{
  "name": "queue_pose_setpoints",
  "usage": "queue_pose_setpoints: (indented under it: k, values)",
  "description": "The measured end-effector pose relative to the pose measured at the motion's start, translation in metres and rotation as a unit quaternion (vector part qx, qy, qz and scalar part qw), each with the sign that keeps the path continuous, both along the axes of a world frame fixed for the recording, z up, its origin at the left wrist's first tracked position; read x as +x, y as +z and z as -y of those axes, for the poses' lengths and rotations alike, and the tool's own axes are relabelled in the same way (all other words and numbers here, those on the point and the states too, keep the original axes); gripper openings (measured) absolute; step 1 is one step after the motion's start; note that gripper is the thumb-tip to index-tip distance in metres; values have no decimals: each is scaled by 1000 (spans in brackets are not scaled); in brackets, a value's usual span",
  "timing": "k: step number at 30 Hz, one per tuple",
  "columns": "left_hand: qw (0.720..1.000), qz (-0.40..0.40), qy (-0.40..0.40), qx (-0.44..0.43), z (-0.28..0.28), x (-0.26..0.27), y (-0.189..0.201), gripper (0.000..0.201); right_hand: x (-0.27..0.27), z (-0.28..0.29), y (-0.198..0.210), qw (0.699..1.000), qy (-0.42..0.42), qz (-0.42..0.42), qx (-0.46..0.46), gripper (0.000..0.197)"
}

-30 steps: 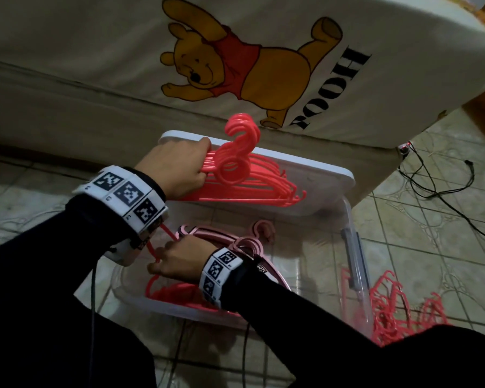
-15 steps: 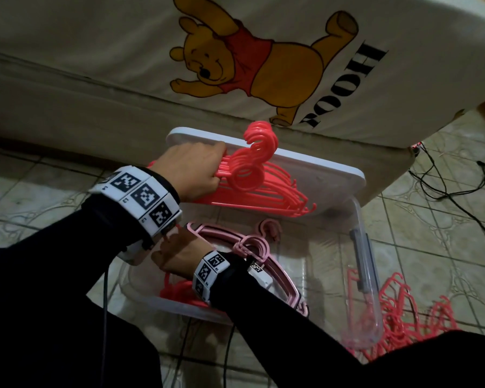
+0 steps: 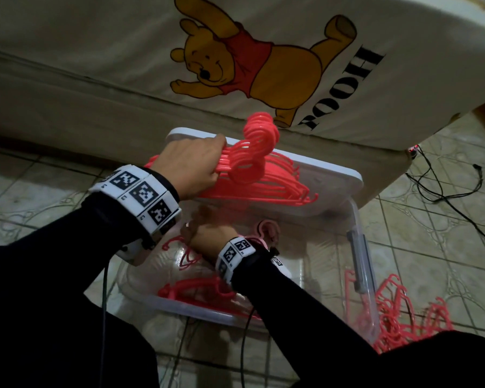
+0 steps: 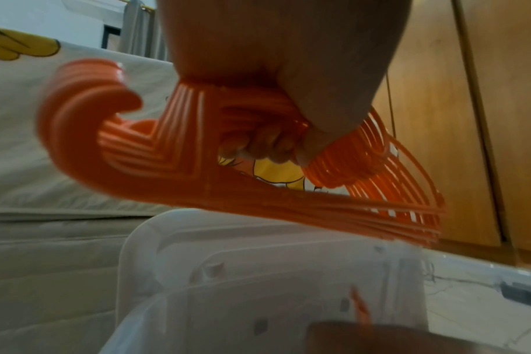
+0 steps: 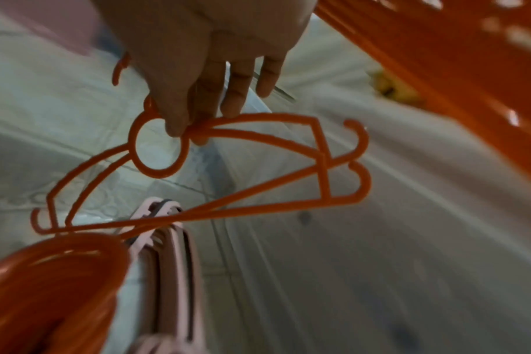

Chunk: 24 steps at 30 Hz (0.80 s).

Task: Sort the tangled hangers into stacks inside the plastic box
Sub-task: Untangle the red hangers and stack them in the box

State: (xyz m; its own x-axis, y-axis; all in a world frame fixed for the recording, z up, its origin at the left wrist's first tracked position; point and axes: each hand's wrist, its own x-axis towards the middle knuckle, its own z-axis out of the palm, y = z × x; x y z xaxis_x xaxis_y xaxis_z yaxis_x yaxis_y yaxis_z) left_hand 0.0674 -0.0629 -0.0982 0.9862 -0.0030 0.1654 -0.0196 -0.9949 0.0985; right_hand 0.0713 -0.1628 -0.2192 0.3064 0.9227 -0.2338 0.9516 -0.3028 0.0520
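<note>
While a nested stack of coral hangers [image 3: 263,180] is kept clenched in the left hand [image 3: 191,166] above the plastic box [image 3: 359,219], two loose hangers [image 5: 228,167] are pinched by the right hand [image 3: 207,236] inside it, seemingly to be added.

left hand [image 4: 288,71] grips stacked orange hangers [image 4: 197,155] above plastic box [image 4: 258,275].

Pooh-print mattress [image 3: 123,51], black cables [image 3: 443,189], tiled floor [image 3: 420,261]
</note>
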Motion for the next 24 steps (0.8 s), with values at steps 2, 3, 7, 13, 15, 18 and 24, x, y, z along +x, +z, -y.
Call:
queue_pose_setpoints:
  k: [2, 3, 7, 13, 15, 18, 24]
  values:
    - [999, 10, 4, -34, 1, 0, 3, 26, 4, 13, -1, 999, -44, 5, 16, 32]
    - [999, 13, 7, -50, 2, 0, 5, 26, 7, 22, 0, 997, -74, -1, 23, 31]
    - [997, 21, 31, -67, 3, 1, 7, 29, 26, 52, 9, 982, -174, 46, 57, 35]
    - [994, 42, 50, -92, 7, 1, 8, 33, 22, 96, 62, 991, -101, 46, 79, 16]
    - [991, 28, 57, -117, 9, 2, 8, 32, 17, 109, 86, 989, -87, 76, 97, 11]
    - [992, 13, 52, -116, 12, 3, 6, 29, 13, 121, 114, 974, -118, 135, 142, 9]
    - [995, -5, 29, -94, 23, 1, 0, 20, 8, 137, 143, 921, -233, 149, 274, 13]
